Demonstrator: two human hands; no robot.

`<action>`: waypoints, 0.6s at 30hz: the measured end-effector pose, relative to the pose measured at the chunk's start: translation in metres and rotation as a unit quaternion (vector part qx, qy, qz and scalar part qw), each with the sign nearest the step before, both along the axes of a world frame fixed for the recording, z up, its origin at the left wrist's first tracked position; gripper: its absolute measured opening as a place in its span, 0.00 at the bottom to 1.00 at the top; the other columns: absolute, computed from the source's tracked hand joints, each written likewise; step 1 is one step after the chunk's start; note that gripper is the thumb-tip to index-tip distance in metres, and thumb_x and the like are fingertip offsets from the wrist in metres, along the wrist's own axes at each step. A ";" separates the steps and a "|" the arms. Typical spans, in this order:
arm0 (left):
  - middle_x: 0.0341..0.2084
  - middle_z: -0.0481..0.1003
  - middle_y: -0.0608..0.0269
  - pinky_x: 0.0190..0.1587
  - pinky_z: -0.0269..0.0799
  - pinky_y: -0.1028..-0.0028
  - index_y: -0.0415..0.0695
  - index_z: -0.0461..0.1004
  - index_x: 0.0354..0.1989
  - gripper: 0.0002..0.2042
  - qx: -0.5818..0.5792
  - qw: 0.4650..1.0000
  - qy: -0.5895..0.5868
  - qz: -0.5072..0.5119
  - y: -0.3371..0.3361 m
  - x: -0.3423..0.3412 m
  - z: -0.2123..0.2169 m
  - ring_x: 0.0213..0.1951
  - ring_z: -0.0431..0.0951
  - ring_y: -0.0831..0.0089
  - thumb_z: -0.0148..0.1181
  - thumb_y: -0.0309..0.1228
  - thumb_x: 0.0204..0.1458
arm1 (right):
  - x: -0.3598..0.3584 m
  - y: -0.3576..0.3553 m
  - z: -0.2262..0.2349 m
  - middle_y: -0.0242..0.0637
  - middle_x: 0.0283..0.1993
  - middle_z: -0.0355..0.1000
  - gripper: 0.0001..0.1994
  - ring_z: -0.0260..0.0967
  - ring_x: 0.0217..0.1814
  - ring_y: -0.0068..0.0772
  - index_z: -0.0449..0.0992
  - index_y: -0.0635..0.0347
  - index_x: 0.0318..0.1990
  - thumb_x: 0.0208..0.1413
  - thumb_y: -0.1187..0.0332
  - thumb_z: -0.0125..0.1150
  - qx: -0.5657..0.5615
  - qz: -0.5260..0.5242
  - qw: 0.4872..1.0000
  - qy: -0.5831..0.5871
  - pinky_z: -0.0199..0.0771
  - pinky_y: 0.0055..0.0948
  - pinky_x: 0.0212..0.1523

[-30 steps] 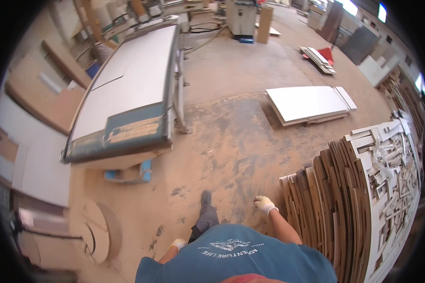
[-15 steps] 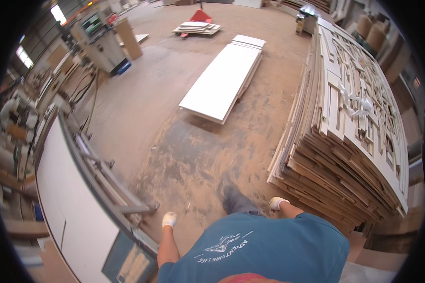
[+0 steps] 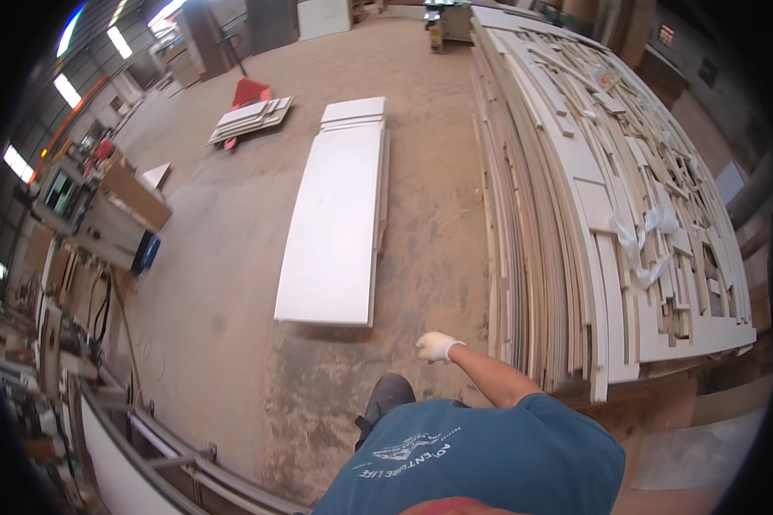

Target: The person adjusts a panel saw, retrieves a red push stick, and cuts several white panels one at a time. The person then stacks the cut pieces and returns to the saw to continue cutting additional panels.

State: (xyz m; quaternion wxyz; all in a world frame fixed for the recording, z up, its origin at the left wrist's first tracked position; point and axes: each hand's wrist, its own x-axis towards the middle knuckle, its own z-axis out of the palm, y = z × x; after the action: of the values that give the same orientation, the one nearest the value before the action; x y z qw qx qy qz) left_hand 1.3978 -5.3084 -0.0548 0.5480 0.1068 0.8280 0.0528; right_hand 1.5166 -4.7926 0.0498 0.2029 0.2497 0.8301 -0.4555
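My right hand (image 3: 439,346), in a whitish work glove, hangs over the floor with its arm stretched forward. Its fingers are curled into a loose fist and no object shows in them. Nearest to it are a low stack of long white panels (image 3: 331,223) ahead on the left and a tall pile of boards (image 3: 541,249) on the right, both apart from the hand. Shorter white pieces lie across the far end of the panel stack. My left hand is out of the picture.
Loose strips and clear plastic film (image 3: 648,245) lie on the board pile. Beyond the panels stands a red pallet jack (image 3: 249,91) with a small panel stack (image 3: 251,118). Machines with a control cabinet (image 3: 103,225) line the left; a metal frame (image 3: 159,455) is at the lower left.
I have moved forward, so the panel stack is closer and the view has turned right. My right hand has swung forward; my left hand has left the picture.
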 end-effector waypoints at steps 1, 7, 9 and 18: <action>0.36 0.85 0.50 0.41 0.80 0.57 0.43 0.86 0.37 0.12 0.005 1.000 -0.011 -0.003 0.037 -0.019 -0.006 0.37 0.85 0.57 0.58 0.35 0.56 | -0.033 0.042 0.014 0.51 0.40 0.82 0.16 0.83 0.41 0.47 0.83 0.64 0.46 0.54 0.64 0.59 0.012 -0.042 0.999 0.019 0.80 0.45 0.46; 0.31 0.85 0.52 0.38 0.80 0.58 0.43 0.86 0.34 0.13 -0.001 0.998 -0.024 -0.066 0.283 -0.187 -0.046 0.33 0.85 0.60 0.60 0.37 0.54 | -0.171 0.320 0.018 0.50 0.46 0.82 0.19 0.81 0.49 0.50 0.82 0.62 0.49 0.56 0.60 0.57 0.094 -0.082 0.991 0.048 0.78 0.44 0.51; 0.30 0.85 0.53 0.37 0.80 0.59 0.43 0.86 0.33 0.13 -0.018 0.993 -0.006 -0.118 0.368 -0.265 -0.045 0.31 0.85 0.61 0.61 0.38 0.54 | -0.182 0.395 -0.005 0.51 0.51 0.81 0.21 0.79 0.55 0.54 0.81 0.62 0.53 0.57 0.59 0.56 0.152 -0.088 0.984 0.039 0.76 0.47 0.57; 0.31 0.85 0.54 0.35 0.78 0.66 0.37 0.84 0.35 0.16 0.304 0.945 0.120 0.008 0.976 -0.555 0.058 0.32 0.84 0.67 0.56 0.37 0.56 | -0.057 0.570 -0.168 0.47 0.46 0.82 0.12 0.79 0.43 0.45 0.87 0.59 0.44 0.56 0.67 0.65 -0.032 -0.228 0.925 -0.301 0.75 0.47 0.42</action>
State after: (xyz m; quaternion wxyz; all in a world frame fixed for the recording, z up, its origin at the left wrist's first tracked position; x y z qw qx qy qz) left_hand 0.8432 -4.3323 0.0035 0.3856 0.2672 0.8331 0.2931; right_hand 1.4600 -4.2225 -0.1182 0.3414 0.5512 0.6354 -0.4193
